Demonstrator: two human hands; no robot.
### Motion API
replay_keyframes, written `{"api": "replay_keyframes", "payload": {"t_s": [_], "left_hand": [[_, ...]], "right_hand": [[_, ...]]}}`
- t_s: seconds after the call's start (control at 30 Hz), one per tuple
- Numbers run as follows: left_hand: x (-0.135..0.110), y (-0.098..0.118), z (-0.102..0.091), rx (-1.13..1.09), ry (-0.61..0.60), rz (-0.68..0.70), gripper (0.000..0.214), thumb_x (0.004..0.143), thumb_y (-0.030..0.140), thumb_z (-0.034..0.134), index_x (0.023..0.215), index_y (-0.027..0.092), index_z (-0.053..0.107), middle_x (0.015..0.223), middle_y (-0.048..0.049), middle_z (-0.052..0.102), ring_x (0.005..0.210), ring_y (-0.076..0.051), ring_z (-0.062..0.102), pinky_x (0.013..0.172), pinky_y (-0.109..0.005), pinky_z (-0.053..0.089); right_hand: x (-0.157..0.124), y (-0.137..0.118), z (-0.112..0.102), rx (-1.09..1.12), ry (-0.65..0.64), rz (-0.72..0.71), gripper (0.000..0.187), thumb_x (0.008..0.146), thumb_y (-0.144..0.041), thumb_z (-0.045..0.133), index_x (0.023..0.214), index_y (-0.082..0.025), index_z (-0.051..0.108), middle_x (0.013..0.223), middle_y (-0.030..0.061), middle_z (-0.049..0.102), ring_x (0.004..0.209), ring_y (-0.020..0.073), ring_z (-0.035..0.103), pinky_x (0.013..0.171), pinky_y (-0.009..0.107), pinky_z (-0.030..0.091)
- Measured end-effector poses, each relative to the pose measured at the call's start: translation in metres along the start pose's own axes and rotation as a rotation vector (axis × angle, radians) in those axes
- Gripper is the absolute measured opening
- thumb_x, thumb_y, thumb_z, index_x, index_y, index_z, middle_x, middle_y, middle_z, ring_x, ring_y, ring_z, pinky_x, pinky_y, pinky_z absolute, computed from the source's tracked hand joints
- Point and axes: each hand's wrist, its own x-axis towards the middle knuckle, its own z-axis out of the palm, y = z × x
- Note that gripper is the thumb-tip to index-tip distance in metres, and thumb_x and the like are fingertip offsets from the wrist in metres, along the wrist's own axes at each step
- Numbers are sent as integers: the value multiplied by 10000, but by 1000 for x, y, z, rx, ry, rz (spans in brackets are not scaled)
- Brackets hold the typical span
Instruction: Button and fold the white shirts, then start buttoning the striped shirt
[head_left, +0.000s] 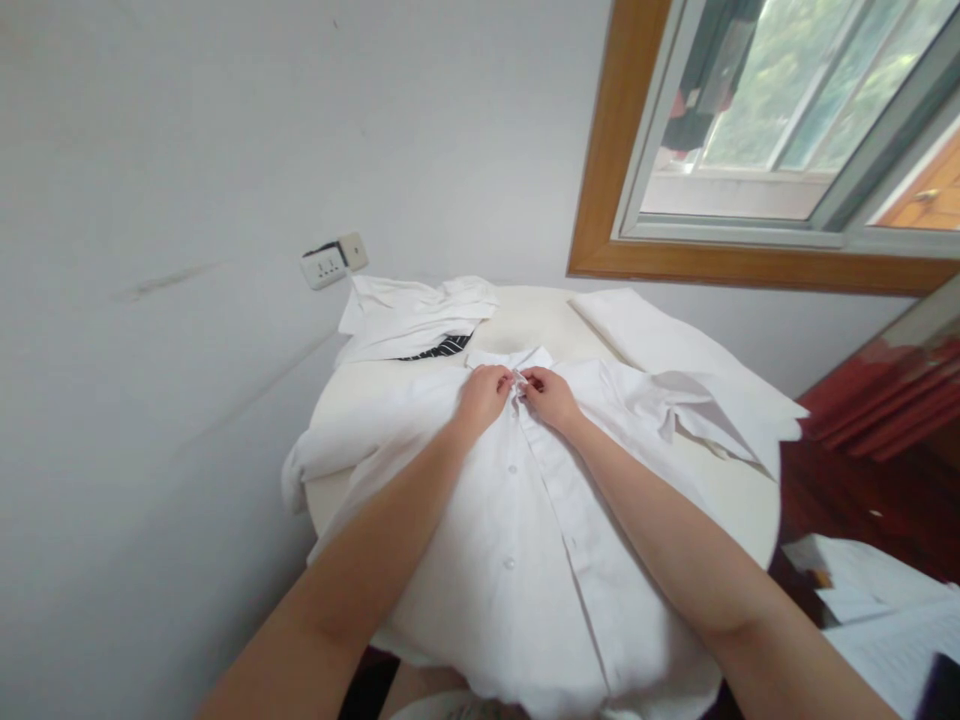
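Wall (187,130) behind, wood-framed window (589,225) at upper right. White table (525,312) is up against the wall. Shirt (465,540), white, lies spread front-up across it, collar end toward the wall, hem hanging over the near edge. Sleeves go out to both sides; the one on the left drops past the table edge. White cloth at far left (420,300), with a black-and-white striped piece (450,347) showing under its near edge. Another white cloth at far right (667,335), flat, its corner past the table edge.

Left hand (484,393) and right hand (553,397) are side by side just below the collar (529,358), fingertips nearly meeting. Both sets of fingers are pinching the front opening; shirt fabric is bunched between them. Can't tell if a button is in the pinch. Below the hands the front edges lie apart; two buttons (512,469) visible on the left-hand strip, clear of the fingers.
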Motion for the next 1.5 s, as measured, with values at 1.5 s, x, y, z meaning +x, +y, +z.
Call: {"api": "replay_keyframes", "payload": {"t_s": [1.5], "left_hand": [[6, 1, -10, -295, -145, -281, 345, 869, 272, 373, 631, 171, 601, 747, -58, 663, 789, -181, 592, 748, -283, 450]], "right_hand": [[-19, -17, 1, -78, -81, -313, 409, 819, -138, 478, 1217, -143, 573, 1001, 109, 640, 937, 201, 584, 892, 364, 487]]}}
